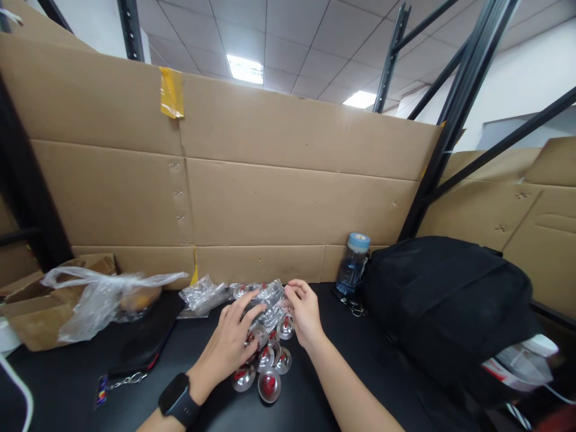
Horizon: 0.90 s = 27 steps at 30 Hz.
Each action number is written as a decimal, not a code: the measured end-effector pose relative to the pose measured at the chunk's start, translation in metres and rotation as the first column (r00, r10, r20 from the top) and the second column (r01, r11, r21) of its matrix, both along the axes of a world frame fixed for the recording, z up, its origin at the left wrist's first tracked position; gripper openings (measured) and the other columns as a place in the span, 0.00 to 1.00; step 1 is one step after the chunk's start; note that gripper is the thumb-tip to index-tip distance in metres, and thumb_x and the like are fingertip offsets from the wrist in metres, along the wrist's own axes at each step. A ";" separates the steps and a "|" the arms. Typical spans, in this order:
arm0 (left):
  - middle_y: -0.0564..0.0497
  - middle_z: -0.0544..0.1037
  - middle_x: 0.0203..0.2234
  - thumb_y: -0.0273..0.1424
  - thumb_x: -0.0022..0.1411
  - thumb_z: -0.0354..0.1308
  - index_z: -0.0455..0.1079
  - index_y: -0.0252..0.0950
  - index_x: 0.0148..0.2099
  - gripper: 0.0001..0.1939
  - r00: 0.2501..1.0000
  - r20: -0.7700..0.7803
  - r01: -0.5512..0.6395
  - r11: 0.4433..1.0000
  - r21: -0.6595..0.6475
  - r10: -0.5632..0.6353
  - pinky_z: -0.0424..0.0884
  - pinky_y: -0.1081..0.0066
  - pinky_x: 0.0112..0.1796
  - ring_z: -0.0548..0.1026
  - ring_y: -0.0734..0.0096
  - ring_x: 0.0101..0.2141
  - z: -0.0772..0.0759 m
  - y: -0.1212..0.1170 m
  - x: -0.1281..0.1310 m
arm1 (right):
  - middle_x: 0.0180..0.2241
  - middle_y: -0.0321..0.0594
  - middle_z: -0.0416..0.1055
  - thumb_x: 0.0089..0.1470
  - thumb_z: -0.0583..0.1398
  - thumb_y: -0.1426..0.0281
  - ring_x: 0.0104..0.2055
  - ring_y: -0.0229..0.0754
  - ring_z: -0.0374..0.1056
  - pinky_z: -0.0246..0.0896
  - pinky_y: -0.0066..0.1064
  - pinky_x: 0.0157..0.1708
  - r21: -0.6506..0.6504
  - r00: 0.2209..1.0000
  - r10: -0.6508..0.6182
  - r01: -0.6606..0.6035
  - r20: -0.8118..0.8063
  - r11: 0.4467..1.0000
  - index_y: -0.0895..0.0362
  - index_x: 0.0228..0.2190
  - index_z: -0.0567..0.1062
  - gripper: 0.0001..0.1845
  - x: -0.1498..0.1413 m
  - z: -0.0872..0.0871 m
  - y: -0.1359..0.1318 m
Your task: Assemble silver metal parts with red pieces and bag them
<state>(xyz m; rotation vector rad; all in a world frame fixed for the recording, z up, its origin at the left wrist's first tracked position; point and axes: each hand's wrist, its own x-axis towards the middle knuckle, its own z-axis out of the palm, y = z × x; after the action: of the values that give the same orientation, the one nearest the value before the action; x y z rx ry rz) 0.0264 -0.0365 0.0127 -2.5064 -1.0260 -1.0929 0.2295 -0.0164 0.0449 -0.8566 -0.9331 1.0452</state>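
My left hand (231, 342) and my right hand (305, 312) meet over a crinkled clear plastic bag (266, 303) on the black table (63, 384). Both hands pinch the bag, left fingers on its left side, right fingers on its right edge. Below the bag lies a cluster of several round silver discs with red centres (269, 384), partly under my left palm. A black smartwatch (179, 401) sits on my left wrist. More crumpled clear plastic (202, 294) lies just left of the bag.
A black backpack (445, 306) fills the right side, with a blue-capped water bottle (353, 264) beside it. At left are a cardboard box (31, 318), a clear bag (94, 300), a black pouch (148, 336) with a keychain (117, 383). Cardboard walls (292, 204) close the back.
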 end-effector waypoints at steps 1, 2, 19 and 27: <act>0.41 0.63 0.65 0.24 0.65 0.55 0.63 0.41 0.64 0.26 1.000 -0.003 -0.004 1.000 0.030 0.004 0.61 0.57 0.57 0.61 0.55 0.64 0.000 0.000 0.001 | 0.31 0.34 0.71 0.46 0.71 0.57 0.22 0.37 0.71 0.55 0.24 0.19 -0.042 0.999 0.021 -0.023 -0.032 0.999 0.55 0.38 0.71 0.23 -0.002 -0.002 0.000; 0.41 0.66 0.64 0.25 0.67 0.54 0.65 0.41 0.62 0.22 1.000 0.002 -0.010 0.998 0.060 0.010 0.61 0.59 0.56 0.64 0.56 0.63 0.001 0.001 0.002 | 0.30 0.33 0.70 0.45 0.71 0.56 0.21 0.36 0.70 0.54 0.24 0.19 -0.071 0.998 0.041 -0.044 -0.043 0.997 0.55 0.38 0.70 0.24 -0.004 -0.004 0.000; 0.41 0.70 0.61 0.40 0.72 0.45 0.71 0.43 0.61 0.22 0.772 -0.169 -0.635 0.730 -0.254 0.613 0.57 0.47 0.54 0.60 0.46 0.62 -0.026 0.059 -0.066 | 0.58 0.44 0.69 0.52 0.65 0.64 0.58 0.57 0.65 0.59 0.49 0.55 -0.065 -0.130 0.038 -0.207 0.991 0.976 0.49 0.54 0.72 0.27 -0.009 -0.016 0.081; 0.36 0.68 0.61 0.41 0.71 0.41 0.57 0.38 0.70 0.29 0.793 -0.125 -0.605 0.747 -0.275 0.597 0.58 0.46 0.54 0.61 0.48 0.61 -0.021 0.056 -0.060 | 0.47 0.45 0.77 0.56 0.62 0.69 0.51 0.50 0.72 0.62 0.39 0.49 0.026 -0.154 -0.040 -0.086 0.987 0.996 0.53 0.44 0.78 0.13 -0.008 -0.020 0.084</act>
<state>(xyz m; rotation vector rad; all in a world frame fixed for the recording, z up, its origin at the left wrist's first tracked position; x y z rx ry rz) -0.0338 0.0195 -0.0084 -2.0924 -1.9400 -0.7299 0.2215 0.0672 0.0250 -1.6404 -2.3589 0.0214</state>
